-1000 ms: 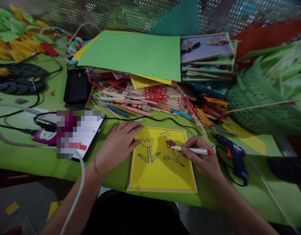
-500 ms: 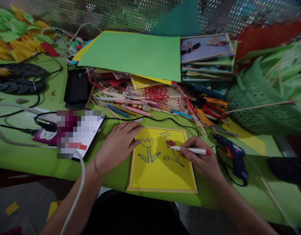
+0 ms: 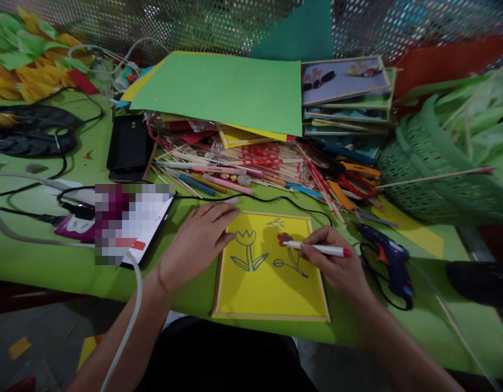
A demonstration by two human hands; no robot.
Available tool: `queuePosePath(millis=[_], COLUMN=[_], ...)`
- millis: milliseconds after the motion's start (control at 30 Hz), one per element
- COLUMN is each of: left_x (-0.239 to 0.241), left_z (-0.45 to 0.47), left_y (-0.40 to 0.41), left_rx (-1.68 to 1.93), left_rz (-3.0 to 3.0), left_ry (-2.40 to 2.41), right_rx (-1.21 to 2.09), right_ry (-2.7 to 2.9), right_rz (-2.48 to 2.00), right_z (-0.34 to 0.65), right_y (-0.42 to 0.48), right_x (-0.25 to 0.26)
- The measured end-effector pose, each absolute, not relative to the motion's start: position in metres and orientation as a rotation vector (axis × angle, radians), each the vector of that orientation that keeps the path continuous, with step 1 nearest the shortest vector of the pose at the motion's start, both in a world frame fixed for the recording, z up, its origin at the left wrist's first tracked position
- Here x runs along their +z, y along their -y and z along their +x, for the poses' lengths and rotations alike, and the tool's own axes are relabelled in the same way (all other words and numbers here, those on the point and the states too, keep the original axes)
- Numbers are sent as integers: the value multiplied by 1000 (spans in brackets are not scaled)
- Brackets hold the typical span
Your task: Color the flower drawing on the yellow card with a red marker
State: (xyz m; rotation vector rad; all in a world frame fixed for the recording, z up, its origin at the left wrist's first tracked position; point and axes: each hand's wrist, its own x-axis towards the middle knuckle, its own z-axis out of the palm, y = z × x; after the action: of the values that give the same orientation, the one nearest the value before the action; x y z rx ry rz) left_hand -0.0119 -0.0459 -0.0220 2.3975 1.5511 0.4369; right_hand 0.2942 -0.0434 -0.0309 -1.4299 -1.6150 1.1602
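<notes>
My right hand (image 3: 333, 256) grips a white felt-tip marker (image 3: 319, 249) with a red end. Its tip touches a small flower (image 3: 284, 239) with red-coloured petals, drawn on a yellow board (image 3: 271, 296) edged with thin wooden sticks. A tulip (image 3: 246, 238) outlined in dark ink stands left of that flower, and a small bird (image 3: 276, 224) is drawn above. My left hand (image 3: 202, 239) lies flat, fingers stretched out, along the board's upper left edge. Close to its fingertips is a small pale pink cap-like piece (image 3: 231, 201).
A phone (image 3: 147, 223) and a power strip (image 3: 82, 223) with cables lie to the left. Pens and sticks (image 3: 235, 169) pile up behind the board, under green sheets (image 3: 226, 90). A glue gun (image 3: 388, 261), scissors (image 3: 359, 182) and a green basket (image 3: 431, 169) are on the right.
The marker and my right hand have shifted very slightly at the red flower. My left hand and the board have stayed in place.
</notes>
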Motion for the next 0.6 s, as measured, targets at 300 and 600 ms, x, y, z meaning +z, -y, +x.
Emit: queuePosePath(millis=[300,600], left_x=[-22,-22], left_z=[-12,-12], left_y=[46,46], left_rx=[433,422], left_rz=[2398,2410], left_ry=[-1552,-1556], right_rx=[1109,1133], right_ry=[1642,1577], right_rz=[-1435,-1425], right_z=[294,298], right_y=[43,42], right_x=[-30,-32])
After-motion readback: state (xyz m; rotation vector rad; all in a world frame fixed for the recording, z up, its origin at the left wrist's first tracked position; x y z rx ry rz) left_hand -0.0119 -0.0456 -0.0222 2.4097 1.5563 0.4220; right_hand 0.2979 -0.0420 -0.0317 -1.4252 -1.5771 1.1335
